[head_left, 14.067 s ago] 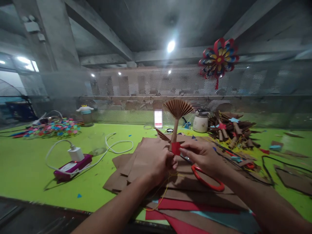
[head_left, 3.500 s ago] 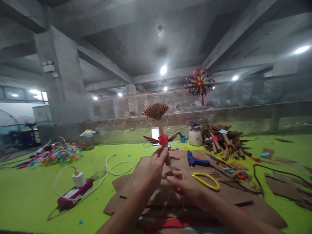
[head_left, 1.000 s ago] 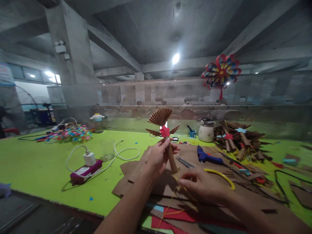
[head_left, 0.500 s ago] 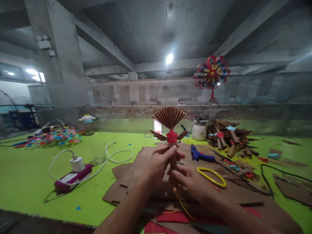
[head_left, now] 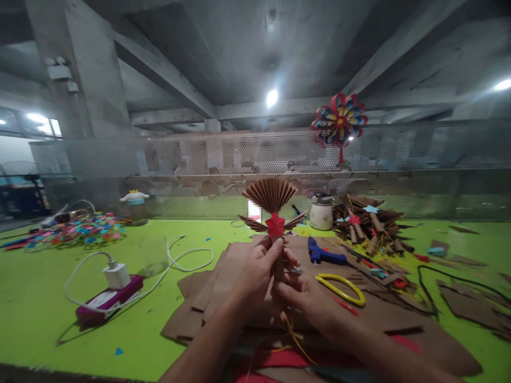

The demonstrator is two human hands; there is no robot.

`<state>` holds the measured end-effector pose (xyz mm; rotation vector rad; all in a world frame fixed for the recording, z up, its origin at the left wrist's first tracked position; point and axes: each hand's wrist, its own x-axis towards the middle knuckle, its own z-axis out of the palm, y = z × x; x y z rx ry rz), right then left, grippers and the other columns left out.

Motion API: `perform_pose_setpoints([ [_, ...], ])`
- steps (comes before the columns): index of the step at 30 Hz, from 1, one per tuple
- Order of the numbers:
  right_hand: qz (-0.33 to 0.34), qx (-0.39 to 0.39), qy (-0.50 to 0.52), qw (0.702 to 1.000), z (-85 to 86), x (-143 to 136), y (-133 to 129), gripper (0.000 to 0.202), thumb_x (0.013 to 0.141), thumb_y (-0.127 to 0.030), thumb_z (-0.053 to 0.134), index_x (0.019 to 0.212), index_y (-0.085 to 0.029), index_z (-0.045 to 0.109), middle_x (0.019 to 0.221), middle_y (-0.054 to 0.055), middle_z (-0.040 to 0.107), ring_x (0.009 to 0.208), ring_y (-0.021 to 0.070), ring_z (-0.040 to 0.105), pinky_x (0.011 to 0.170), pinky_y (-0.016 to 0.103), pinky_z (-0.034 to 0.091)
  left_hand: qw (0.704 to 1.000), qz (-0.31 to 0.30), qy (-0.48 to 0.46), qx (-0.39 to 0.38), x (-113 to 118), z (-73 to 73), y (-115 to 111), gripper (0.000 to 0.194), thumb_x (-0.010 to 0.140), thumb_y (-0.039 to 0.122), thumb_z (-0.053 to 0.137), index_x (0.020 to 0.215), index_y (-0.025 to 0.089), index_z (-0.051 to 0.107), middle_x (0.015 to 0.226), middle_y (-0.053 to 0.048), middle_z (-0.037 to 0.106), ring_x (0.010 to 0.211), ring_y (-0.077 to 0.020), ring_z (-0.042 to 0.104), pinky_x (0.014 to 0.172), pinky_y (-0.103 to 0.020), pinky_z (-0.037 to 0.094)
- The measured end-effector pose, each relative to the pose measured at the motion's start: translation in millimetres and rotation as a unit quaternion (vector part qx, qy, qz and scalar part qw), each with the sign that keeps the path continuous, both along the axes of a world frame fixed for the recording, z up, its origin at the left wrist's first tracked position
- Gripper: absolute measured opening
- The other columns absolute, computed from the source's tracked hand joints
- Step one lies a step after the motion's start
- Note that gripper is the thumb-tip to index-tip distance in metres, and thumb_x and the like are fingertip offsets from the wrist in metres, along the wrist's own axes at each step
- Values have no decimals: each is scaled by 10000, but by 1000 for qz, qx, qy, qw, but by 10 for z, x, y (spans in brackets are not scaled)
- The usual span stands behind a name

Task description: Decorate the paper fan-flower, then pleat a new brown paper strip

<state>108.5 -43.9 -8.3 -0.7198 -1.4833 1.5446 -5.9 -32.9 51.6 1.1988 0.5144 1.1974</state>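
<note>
- Green tabletop (head_left: 40, 298) spreads out, brown sheets (head_left: 211, 311) stacked nearest.
- Both wrists angle inward: left hand (head_left: 259, 274) pinches the paper tube (head_left: 278, 273) beneath one red star (head_left: 275, 225); right hand (head_left: 299, 293) pinches its lower end, where a second ago it sat apart, by the yellow string (head_left: 294, 332).
- One pleated fan (head_left: 271, 194), two wings (head_left: 253, 223) above.
- Beyond, one glue gun (head_left: 325, 255), one flask (head_left: 321, 214).

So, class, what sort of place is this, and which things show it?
Probably a craft workshop: the held fan-topped paper figure, the blue glue gun and the heap of paper pieces suggest it.
</note>
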Motion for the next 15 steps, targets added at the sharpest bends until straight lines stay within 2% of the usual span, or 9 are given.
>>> perform_pose_setpoints([
  [5, -9, 27, -7, 1000, -52, 0, 4, 370, 722, -488, 642, 720, -129, 550, 606, -1, 547, 502, 82, 474, 513, 226, 392, 999, 29, 16, 13, 12, 17, -16, 280, 752, 375, 635, 868, 148, 519, 676, -27, 622, 551, -131, 578, 502, -221, 457],
  [9, 4, 14, -24, 1000, -22, 23, -14, 434, 723, -541, 616, 694, -111, 570, 616, 28, 572, 523, 98, 496, 536, 240, 392, 999, 10, 35, 3, -7, 4, 7, 290, 793, 423, 577, 777, 137, 531, 618, -9, 587, 449, -75, 492, 446, -185, 396],
  [13, 3, 45, -31, 998, 56, 47, -43, 398, 724, -500, 642, 847, -121, 634, 859, 61, 625, 803, 161, 558, 757, 291, 425, 1000, -13, 13, -7, -9, 11, 13, 269, 802, 414, 572, 820, 149, 530, 620, 6, 563, 449, -68, 469, 426, -168, 365],
  [15, 12, 57, -20, 998, 80, 45, -61, 410, 702, -452, 685, 968, -146, 623, 968, 61, 618, 892, 172, 551, 813, 295, 418, 1000, -21, -9, -7, -7, 18, 7, 248, 799, 395, 582, 867, 165, 520, 622, 22, 543, 442, -66, 456, 428, -172, 365],
])
